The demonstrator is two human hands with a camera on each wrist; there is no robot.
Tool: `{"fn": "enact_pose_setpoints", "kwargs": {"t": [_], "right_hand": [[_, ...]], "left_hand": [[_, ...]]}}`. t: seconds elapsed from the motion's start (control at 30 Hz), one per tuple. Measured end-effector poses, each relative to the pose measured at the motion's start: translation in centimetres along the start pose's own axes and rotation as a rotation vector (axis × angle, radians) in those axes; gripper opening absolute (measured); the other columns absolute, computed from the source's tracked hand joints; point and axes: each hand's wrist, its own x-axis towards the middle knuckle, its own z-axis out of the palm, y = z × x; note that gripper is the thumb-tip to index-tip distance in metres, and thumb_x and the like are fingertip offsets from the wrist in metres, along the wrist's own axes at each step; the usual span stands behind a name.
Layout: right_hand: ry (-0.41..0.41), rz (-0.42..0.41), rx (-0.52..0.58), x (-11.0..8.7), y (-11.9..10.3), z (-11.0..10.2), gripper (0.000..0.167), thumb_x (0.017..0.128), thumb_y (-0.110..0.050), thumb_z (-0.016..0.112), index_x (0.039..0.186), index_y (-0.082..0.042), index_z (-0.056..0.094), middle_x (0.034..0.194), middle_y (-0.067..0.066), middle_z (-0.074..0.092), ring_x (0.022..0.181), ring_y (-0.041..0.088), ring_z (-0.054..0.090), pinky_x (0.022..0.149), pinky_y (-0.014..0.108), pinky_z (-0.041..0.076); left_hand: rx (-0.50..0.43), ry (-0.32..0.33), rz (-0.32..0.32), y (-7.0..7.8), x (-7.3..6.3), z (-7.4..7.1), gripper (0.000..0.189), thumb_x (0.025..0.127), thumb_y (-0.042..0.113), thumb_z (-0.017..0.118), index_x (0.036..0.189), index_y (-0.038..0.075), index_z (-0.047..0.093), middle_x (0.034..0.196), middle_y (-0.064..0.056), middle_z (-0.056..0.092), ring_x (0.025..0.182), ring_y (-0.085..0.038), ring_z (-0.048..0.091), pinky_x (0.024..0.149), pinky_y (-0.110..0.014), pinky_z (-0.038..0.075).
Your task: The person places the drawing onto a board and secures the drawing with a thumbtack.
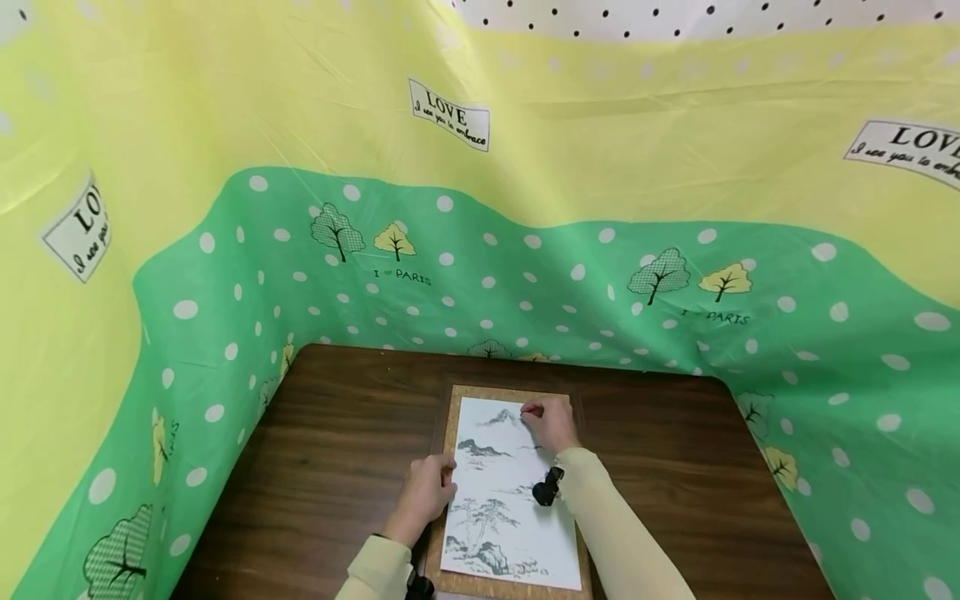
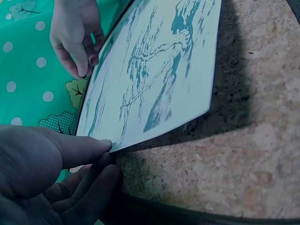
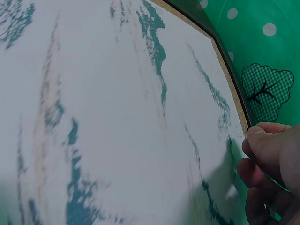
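Note:
A white sheet of paper with an ink landscape painting (image 1: 487,475) lies over a cork board (image 1: 451,425), its near edge standing off the cork in the left wrist view. At the sheet's left edge my left hand (image 1: 427,492) pinches the paper, thumb (image 2: 101,144) on top and fingers below. Over the upper right part of the sheet is my right hand (image 1: 553,423). Its thumb and forefinger pinch a tiny dark thing (image 3: 249,130), too small to tell its kind. The other fingers (image 3: 258,201) of that hand curl inward.
Both board and sheet lie on a dark brown wooden table (image 1: 345,425). A green and yellow curtain (image 1: 510,292) with white dots and printed trees surrounds the table at the back and sides. Black wrist cameras (image 1: 547,487) sit near the cuffs of pale sleeves.

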Motion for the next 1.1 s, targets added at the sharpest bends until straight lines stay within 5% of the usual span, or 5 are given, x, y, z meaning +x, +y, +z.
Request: {"fn": "enact_pose_setpoints", "kwargs": {"t": [0.27, 1.1], "right_hand": [[0.010, 0.086, -0.036, 1.1, -0.1, 0.6, 0.005, 0.093, -0.005, 0.078, 0.094, -0.007, 0.082, 0.089, 0.005, 0.076, 0.081, 0.020, 0.067, 0.077, 0.043, 0.056], [-0.017, 0.208, -0.114, 2.2, -0.6, 1.8, 0.008, 0.096, -0.011, 0.077, 0.090, -0.015, 0.081, 0.089, 0.001, 0.073, 0.078, 0.020, 0.062, 0.068, 0.040, 0.052]], "left_hand": [[0.010, 0.016, 0.043, 0.1, -0.1, 0.1, 0.024, 0.080, -0.007, 0.079, 0.102, 0.000, 0.075, 0.067, 0.007, 0.055, 0.062, -0.006, 0.048, 0.062, -0.028, 0.046], [0.013, 0.028, 0.017, -0.2, -0.2, 0.1, 0.025, 0.080, -0.005, 0.079, 0.104, 0.002, 0.076, 0.067, 0.008, 0.057, 0.061, -0.004, 0.049, 0.060, -0.027, 0.045]]}}
